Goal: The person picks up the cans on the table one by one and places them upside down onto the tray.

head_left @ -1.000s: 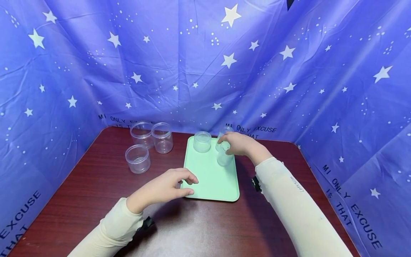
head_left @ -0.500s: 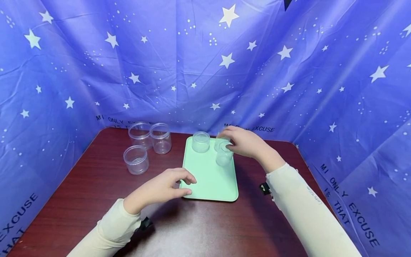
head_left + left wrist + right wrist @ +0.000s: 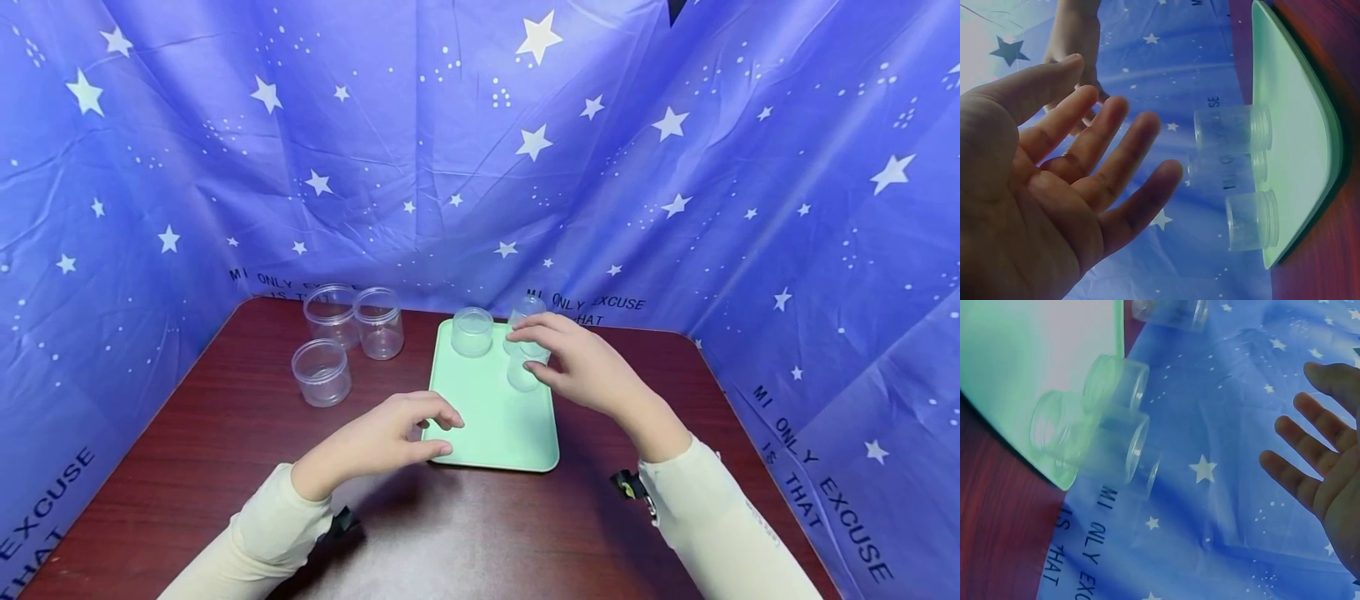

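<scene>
On the green tray [image 3: 487,425] stand several clear plastic jars. A short jar [image 3: 472,332] sits at its back left. Toward the right edge are a taller jar [image 3: 528,309] behind and another jar [image 3: 521,375] in front, partly hidden by my right hand [image 3: 592,367]. The wrist views show their threaded rims down against the tray. My right hand hovers above and beside the front jar, fingers spread and holding nothing; in the right wrist view its fingers [image 3: 1297,475] are apart from the jars. My left hand [image 3: 378,437] hangs over the tray's left front edge, fingers relaxed, palm free.
Left of the tray, three more clear jars stand rim up on the dark red table [image 3: 225,417]: a wide one [image 3: 330,317], a tall one [image 3: 379,325] and a short one [image 3: 322,375]. A blue star-printed cloth [image 3: 450,150] hangs close behind the table and along both sides.
My right hand has let go of the front jar and drawn back toward me and to the right, its fingers opening. The left hand stays in place.
</scene>
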Motion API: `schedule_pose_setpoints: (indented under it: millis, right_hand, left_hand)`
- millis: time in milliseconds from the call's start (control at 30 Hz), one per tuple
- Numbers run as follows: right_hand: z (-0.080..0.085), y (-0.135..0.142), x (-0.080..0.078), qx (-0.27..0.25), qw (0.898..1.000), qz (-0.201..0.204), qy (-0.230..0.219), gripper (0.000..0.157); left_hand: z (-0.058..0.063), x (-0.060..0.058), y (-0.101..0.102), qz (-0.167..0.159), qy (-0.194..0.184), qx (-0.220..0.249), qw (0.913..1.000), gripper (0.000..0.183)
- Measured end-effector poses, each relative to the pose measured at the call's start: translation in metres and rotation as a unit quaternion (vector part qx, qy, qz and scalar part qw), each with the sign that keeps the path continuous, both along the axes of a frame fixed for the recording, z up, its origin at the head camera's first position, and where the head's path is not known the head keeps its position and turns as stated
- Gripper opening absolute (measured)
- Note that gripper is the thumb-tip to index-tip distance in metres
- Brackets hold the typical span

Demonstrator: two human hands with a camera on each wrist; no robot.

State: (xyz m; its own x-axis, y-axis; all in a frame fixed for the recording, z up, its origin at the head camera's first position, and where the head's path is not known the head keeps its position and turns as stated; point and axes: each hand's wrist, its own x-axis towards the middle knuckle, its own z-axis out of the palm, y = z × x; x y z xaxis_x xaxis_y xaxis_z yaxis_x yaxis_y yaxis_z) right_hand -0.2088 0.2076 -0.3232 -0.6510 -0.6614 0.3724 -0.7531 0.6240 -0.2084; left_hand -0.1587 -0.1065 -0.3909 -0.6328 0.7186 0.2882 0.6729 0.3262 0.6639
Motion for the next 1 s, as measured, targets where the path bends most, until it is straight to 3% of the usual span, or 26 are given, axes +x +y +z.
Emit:
schedule_pose_setpoints:
  millis: [167,400,733,1000]
  right_hand:
    - [-0.01,0.002,0.011,-0.043,0.998,0.009,0.036,0.042]
    - [-0.03,0.009,0.027,-0.095,0.994,0.014,0.048,0.044]
    - [-0.038,0.009,0.047,-0.142,0.986,0.035,0.078,0.047]
    - [-0.043,0.012,0.05,-0.157,0.983,0.039,0.089,0.046]
  left_hand:
    - [0.0,0.001,0.0,0.003,0.013,0.011,0.9998,0.028]
    - [0.002,0.003,0.002,0.001,0.024,0.019,0.9995,0.027]
    - [0.001,0.004,0.002,0.007,0.024,0.022,0.9995,0.027]
    - [0.003,0.006,0.002,0.011,0.02,0.022,0.9995,0.028]
